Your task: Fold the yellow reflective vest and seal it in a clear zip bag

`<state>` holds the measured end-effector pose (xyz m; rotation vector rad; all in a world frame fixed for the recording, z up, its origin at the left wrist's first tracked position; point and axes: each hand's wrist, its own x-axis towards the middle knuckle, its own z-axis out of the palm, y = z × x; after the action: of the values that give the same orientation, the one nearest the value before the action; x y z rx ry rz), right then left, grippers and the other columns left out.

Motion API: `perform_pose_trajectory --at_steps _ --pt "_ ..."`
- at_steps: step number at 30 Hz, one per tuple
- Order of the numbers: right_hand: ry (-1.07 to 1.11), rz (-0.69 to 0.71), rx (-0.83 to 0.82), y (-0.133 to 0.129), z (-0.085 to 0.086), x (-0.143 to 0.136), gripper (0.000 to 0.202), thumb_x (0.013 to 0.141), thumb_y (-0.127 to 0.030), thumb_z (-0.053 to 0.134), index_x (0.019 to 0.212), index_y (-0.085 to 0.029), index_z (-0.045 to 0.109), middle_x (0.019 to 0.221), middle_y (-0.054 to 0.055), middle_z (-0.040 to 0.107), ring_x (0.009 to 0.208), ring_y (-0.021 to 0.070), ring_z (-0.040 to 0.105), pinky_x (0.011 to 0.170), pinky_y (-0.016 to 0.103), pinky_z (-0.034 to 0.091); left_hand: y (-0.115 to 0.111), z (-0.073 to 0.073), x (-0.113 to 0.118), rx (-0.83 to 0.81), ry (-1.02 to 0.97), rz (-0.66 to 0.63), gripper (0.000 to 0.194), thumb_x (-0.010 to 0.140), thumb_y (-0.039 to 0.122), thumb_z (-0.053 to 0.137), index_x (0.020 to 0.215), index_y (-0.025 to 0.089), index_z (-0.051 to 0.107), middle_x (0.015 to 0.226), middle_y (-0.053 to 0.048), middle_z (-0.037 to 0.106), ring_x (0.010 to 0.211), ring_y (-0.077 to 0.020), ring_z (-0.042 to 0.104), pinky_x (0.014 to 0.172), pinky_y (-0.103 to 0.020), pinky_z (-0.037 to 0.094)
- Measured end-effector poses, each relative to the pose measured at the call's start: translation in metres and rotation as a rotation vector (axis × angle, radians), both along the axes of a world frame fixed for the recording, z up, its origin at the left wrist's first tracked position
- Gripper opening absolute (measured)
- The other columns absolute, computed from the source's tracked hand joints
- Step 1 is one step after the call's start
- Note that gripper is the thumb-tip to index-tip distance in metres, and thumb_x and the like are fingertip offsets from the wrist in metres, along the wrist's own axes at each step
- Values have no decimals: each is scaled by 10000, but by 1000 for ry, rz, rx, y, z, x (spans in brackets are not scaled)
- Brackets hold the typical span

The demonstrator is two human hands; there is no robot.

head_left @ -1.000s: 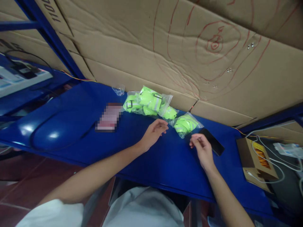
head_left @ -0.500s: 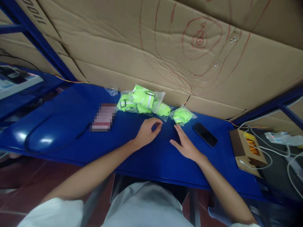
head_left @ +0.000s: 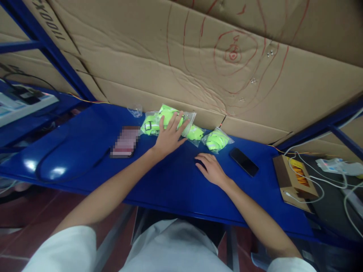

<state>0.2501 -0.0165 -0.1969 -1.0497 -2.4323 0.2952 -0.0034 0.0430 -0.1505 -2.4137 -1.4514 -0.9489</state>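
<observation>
My left hand (head_left: pixel 168 138) is spread over a pile of clear plastic bags (head_left: pixel 150 125) with neon-green reflective straps inside. Its fingertips lie on or just above the top bag; contact is hard to tell, and the fingers hide part of the pile. A separate bag of green strap (head_left: pixel 217 140) sits right of the pile. Below that bag, my right hand (head_left: pixel 212 170) is on or just over the blue table (head_left: pixel 170 185), fingers loosely curved, thumb apart, holding nothing.
A black phone (head_left: pixel 244 161) lies right of my right hand. A device with a blurred-out screen (head_left: pixel 125 141) is at the left, beside a dark cable. Crumpled clear plastic (head_left: pixel 135 110) lies near the cardboard wall (head_left: pixel 136 64). An open carton (head_left: pixel 295 181) and white cables stand at the right.
My left hand has moved up and left onto the bag pile, its fingers spreading. The right hand has drawn back slightly from the separate bag, its fingers now more curved.
</observation>
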Motion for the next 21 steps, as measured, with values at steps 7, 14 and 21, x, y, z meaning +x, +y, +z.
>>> perform_pose_trajectory --at_steps 7,14,21 --pt "-9 1 15 0 -2 0 307 1065 -360 493 1274 -205 655 1314 129 664 1262 276 610 1059 463 479 16 -26 -8 19 26 147 692 980 377 587 1618 261 346 1716 -194 135 1594 -379 146 1238 -638 -21" --pt "16 14 -9 2 -1 1 280 1058 -344 514 1267 -214 648 1313 129 663 1251 280 615 1049 470 478 17 -35 -9 75 -18 140 577 1001 339 545 1564 251 451 1694 -203 234 1576 -379 215 1238 -613 41" --pt "385 -225 -27 -6 1 4 182 1062 -349 481 1089 -226 612 982 59 704 905 203 673 843 361 524 -2 -28 -5 209 -37 -281 506 966 343 564 1467 274 564 1588 -167 457 1464 -364 419 1210 -561 168"
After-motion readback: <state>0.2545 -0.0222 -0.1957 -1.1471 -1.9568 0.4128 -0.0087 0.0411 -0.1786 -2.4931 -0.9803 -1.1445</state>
